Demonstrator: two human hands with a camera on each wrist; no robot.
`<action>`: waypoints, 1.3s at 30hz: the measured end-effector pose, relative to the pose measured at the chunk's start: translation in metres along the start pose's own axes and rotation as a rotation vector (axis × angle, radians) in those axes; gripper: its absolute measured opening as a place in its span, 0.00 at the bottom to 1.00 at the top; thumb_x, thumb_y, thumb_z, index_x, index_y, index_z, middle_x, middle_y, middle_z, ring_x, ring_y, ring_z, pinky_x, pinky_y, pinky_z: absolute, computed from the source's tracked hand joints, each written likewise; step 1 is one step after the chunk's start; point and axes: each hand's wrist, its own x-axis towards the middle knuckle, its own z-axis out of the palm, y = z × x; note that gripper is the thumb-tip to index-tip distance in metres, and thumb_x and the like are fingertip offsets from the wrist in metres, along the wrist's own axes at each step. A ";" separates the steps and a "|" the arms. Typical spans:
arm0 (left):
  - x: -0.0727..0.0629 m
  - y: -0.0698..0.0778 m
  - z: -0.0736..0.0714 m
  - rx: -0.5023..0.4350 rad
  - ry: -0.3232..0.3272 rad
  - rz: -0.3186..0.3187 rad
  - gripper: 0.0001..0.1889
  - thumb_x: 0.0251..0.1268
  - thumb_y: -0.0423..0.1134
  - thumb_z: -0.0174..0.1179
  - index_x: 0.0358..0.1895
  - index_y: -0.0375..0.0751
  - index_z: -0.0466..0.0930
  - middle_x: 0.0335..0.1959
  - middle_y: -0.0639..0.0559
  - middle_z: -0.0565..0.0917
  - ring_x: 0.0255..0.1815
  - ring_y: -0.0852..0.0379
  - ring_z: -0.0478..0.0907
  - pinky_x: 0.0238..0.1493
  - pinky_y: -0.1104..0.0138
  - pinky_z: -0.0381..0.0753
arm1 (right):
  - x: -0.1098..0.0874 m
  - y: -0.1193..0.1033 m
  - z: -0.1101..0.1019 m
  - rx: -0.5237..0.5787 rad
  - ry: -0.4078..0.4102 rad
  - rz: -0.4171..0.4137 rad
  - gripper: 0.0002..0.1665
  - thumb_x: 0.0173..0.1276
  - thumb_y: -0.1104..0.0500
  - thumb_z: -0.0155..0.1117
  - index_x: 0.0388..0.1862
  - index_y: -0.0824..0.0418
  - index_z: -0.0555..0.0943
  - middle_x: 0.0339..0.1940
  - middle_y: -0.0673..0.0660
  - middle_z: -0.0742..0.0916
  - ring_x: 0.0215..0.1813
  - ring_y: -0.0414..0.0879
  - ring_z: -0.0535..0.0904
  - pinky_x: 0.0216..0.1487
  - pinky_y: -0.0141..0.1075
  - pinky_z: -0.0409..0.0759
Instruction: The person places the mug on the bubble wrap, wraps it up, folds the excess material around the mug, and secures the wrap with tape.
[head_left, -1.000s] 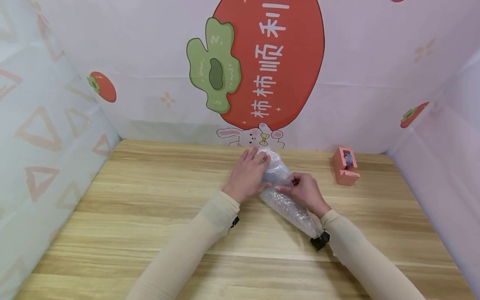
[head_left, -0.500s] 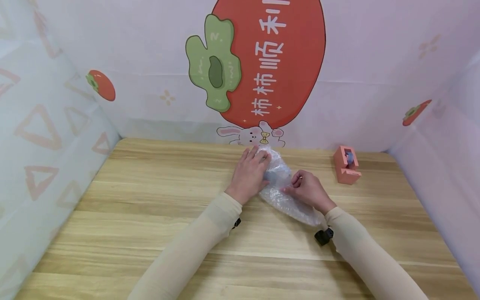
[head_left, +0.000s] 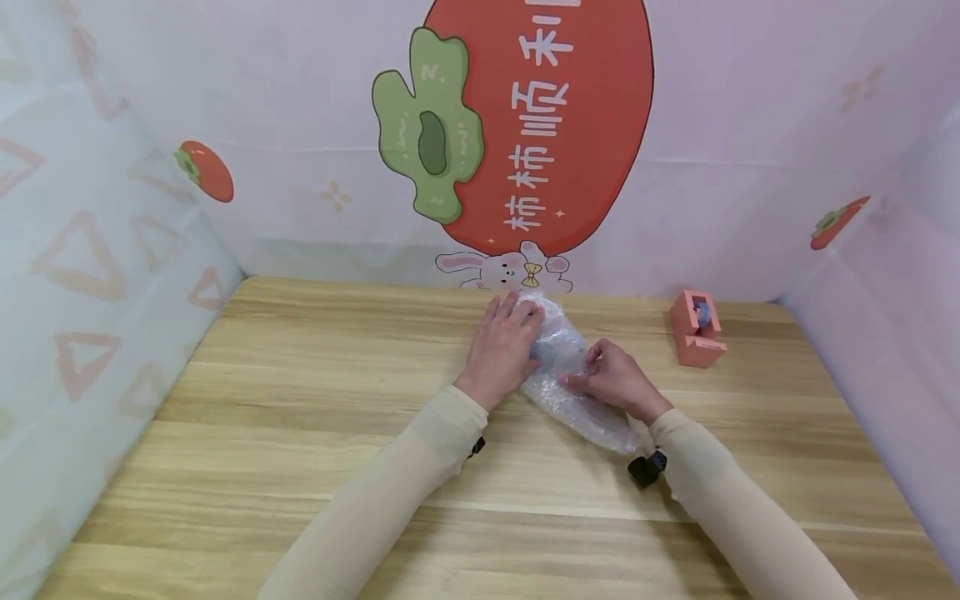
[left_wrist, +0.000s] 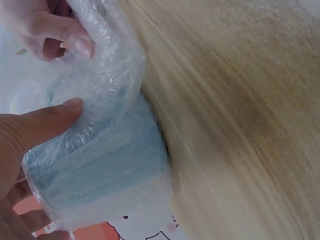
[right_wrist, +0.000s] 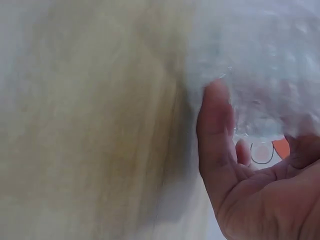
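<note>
A bluish object (left_wrist: 110,165), its kind blurred by the wrapping, lies inside clear bubble wrap (head_left: 581,414) near the back of the table. My left hand (head_left: 501,348) holds the wrapped bundle from its left side. In the left wrist view, the thumb (left_wrist: 55,120) lies on the wrap while the other fingers reach round the bundle's edge. On the right side, my right hand (head_left: 617,382) pinches the wrap between thumb and curled fingers. A loose tail of wrap slants down from there toward the right wrist. The right wrist view is blurred, with the wrap (right_wrist: 260,65) above the thumb.
A pink tape dispenser (head_left: 697,329) with a blue roll stands at the back right of the wooden table (head_left: 300,433). Printed cloth walls (head_left: 315,200) enclose the table at the back and both sides. Small black cameras (head_left: 647,469) sit at the wrists.
My right hand has shifted slightly to the right, and the lower end of the wrap has risen and spread. The left hand keeps its hold on the bundle.
</note>
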 end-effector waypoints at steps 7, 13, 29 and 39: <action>-0.001 0.000 -0.002 0.008 -0.026 0.015 0.42 0.54 0.52 0.77 0.72 0.44 0.71 0.71 0.48 0.72 0.79 0.43 0.56 0.79 0.51 0.49 | 0.006 0.002 0.004 -0.216 0.100 -0.045 0.39 0.57 0.41 0.80 0.49 0.66 0.70 0.38 0.62 0.82 0.39 0.54 0.77 0.36 0.41 0.76; -0.001 0.001 0.002 0.051 -0.017 0.019 0.44 0.51 0.52 0.79 0.71 0.43 0.70 0.69 0.47 0.73 0.79 0.42 0.57 0.78 0.49 0.52 | 0.002 0.004 -0.004 -0.307 0.063 -0.051 0.44 0.55 0.34 0.78 0.51 0.65 0.70 0.32 0.60 0.81 0.33 0.52 0.76 0.30 0.39 0.73; 0.003 0.003 0.005 0.081 0.023 0.010 0.41 0.50 0.52 0.79 0.67 0.42 0.72 0.65 0.48 0.75 0.77 0.42 0.59 0.78 0.50 0.55 | -0.068 -0.009 -0.007 -0.851 -0.137 -0.688 0.30 0.52 0.54 0.81 0.52 0.59 0.79 0.47 0.55 0.80 0.45 0.48 0.77 0.47 0.46 0.80; 0.000 0.003 0.004 0.098 0.038 0.022 0.41 0.50 0.52 0.79 0.67 0.42 0.72 0.64 0.48 0.75 0.77 0.42 0.61 0.77 0.50 0.57 | -0.067 -0.002 0.000 -0.948 -0.064 -0.793 0.28 0.56 0.63 0.79 0.55 0.65 0.80 0.50 0.61 0.84 0.49 0.55 0.83 0.50 0.52 0.83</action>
